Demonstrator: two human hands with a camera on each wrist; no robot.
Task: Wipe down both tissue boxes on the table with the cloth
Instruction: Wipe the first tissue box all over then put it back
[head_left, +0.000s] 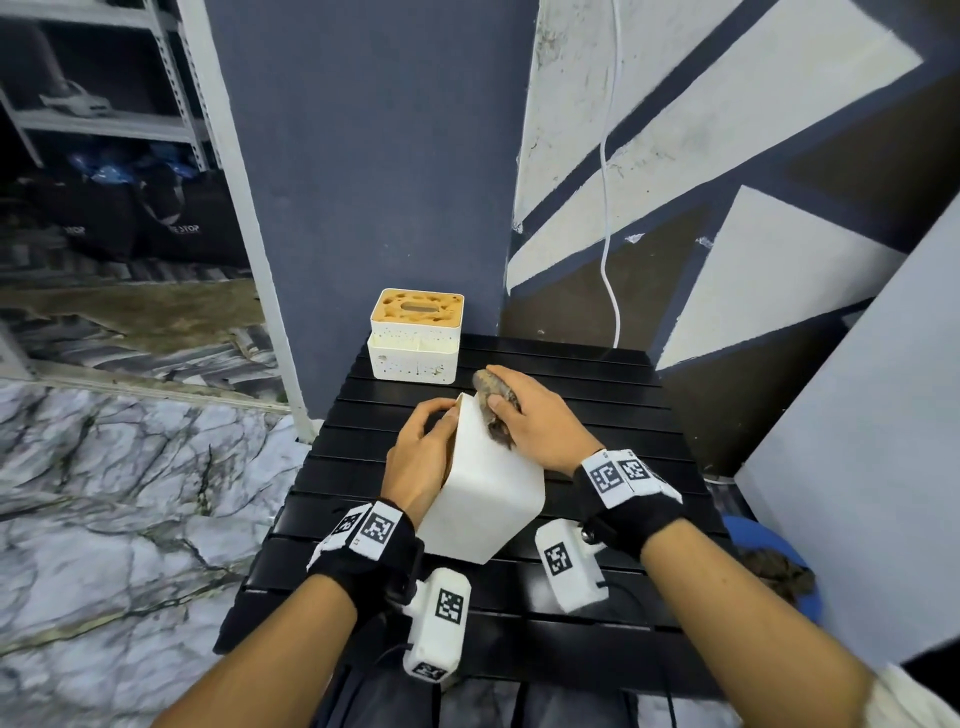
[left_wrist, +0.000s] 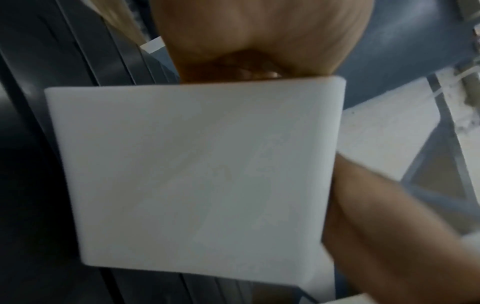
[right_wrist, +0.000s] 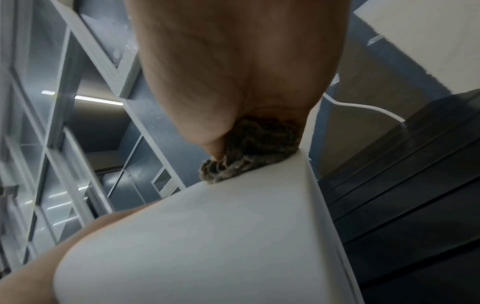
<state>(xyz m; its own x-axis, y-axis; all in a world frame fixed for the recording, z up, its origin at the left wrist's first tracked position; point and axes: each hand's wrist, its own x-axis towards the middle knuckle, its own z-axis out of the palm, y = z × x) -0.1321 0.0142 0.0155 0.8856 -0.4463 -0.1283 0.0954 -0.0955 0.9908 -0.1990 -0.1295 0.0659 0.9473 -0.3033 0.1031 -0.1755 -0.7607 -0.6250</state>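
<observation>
Gripping the plain white tissue box (head_left: 485, 493) from its left side, the left hand (head_left: 421, 457) has its fingers (head_left: 434, 410) curled over the upper edge, so the box stands tilted on the black slatted table (head_left: 597, 415) close to the person. The right hand (head_left: 540, 421) presses a crumpled brown cloth (head_left: 491, 397) against the top right face of that box, fingers bent around the cloth and pinching it; the right wrist view shows the cloth (right_wrist: 249, 148) squeezed between the palm and the white surface (right_wrist: 207, 236). From the left wrist view a broad flat side of the box (left_wrist: 194, 174) fills the picture, blurred. A second tissue box (head_left: 415, 335), white and speckled with an orange-brown top, sits upright at the far left corner of the table, well apart from both hands. A white cable (head_left: 608, 208) hangs down the painted wall behind.
</observation>
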